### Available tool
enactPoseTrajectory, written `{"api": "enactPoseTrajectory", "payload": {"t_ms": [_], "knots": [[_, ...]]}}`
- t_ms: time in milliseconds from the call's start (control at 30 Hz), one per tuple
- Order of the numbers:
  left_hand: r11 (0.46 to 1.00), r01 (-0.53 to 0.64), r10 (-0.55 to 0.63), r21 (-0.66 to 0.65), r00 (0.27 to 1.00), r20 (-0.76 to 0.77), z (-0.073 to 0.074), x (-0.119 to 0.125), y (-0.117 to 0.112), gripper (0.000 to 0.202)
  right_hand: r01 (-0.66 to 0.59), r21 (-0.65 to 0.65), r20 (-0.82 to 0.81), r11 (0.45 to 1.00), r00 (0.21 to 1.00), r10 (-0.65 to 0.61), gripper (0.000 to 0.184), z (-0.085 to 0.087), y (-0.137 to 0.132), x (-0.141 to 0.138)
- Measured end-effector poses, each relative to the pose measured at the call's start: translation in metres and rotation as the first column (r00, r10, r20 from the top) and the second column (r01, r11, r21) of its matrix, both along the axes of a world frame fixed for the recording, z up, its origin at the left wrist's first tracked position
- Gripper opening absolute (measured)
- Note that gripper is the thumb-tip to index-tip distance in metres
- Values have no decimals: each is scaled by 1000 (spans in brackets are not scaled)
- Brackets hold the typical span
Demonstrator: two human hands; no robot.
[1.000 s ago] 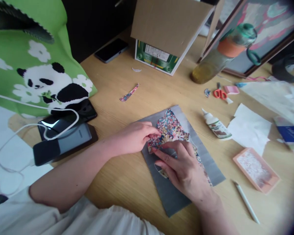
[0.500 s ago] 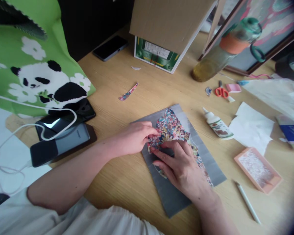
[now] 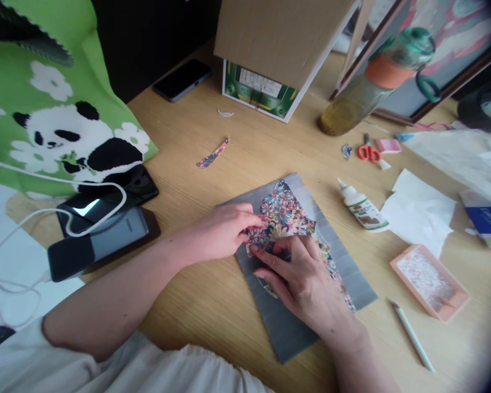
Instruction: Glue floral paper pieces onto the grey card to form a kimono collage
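A floral-patterned cutout (image 3: 284, 204), of cloth or paper, lies on a grey sheet (image 3: 294, 333) on the desk. My left hand (image 3: 233, 226) has its thumb and fingers closed at the cutout's left edge. From the lower right my right hand (image 3: 306, 278) reaches over the same cutout, fingers bent and pressed onto it near my left fingertips. Its thumb rests lower, apart from the index finger. The part of the cutout beneath my right palm is hidden. A pale curved outline shows on the grey sheet beside my right hand.
To the right are a glue bottle (image 3: 362, 207), white paper (image 3: 419, 210), a pink tray (image 3: 396, 267), a white pencil (image 3: 413, 338) and orange scissors (image 3: 368, 153). A floral strip (image 3: 213, 154) lies behind. A drink bottle (image 3: 347, 103) stands at the back; phones and a power bank (image 3: 120, 226) sit left.
My right fingers have shifted very slightly on the floral cutout, so a bent fingertip shows more. The view has moved a little; the rest looks the same.
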State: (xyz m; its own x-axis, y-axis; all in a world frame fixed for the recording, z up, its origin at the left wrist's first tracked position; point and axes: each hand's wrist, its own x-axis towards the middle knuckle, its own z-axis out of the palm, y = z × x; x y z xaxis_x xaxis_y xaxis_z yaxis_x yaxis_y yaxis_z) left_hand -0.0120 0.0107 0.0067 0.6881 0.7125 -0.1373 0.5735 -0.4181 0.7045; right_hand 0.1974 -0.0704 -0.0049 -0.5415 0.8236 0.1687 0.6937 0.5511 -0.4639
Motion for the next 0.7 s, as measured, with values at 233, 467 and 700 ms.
{"api": "enactPoseTrajectory", "payload": {"t_ms": [233, 467, 700], "knots": [[1000, 16, -15, 25, 999, -39, 1, 1, -4, 42, 15, -1, -81, 1000, 997, -15, 32, 3, 0, 5], [999, 25, -23, 46, 999, -36, -1, 1, -6, 45, 43, -7, -48, 999, 998, -44, 30, 0, 1, 8], [999, 26, -24, 38, 999, -32, -2, 1, -6, 44, 62, 0, -65, 998, 996, -62, 31, 0, 2, 12]]}}
